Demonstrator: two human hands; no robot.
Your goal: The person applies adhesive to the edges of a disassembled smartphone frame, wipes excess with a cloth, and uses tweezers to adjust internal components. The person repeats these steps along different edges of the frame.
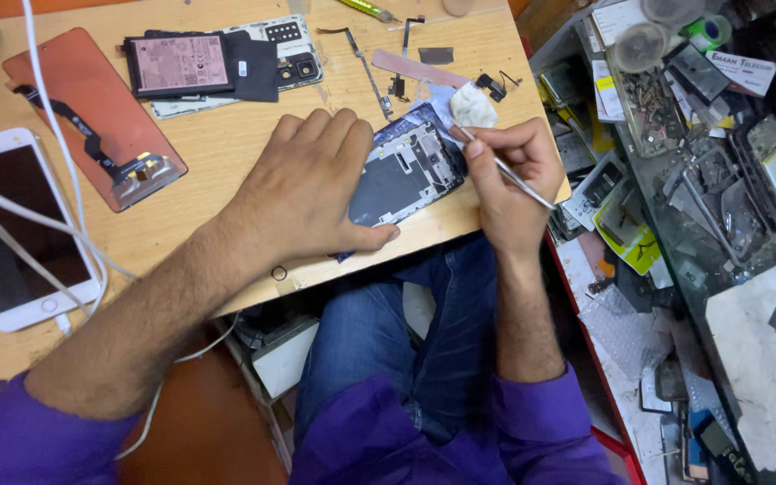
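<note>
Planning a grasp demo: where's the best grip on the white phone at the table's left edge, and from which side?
Grip the white phone across its two long edges near mid-body, coming straight down from above. It lies flat, screen up, so the narrow width probably suits a pinch. White cables cross over it and one plugs in at its bottom end, so avoid that end and clear them first.

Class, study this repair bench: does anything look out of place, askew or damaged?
Yes. The opened phone frame under the left hand juts over the table's front edge. Loose ribbon cables lie scattered behind it, and the side bench is heaped with jumbled parts.
</note>
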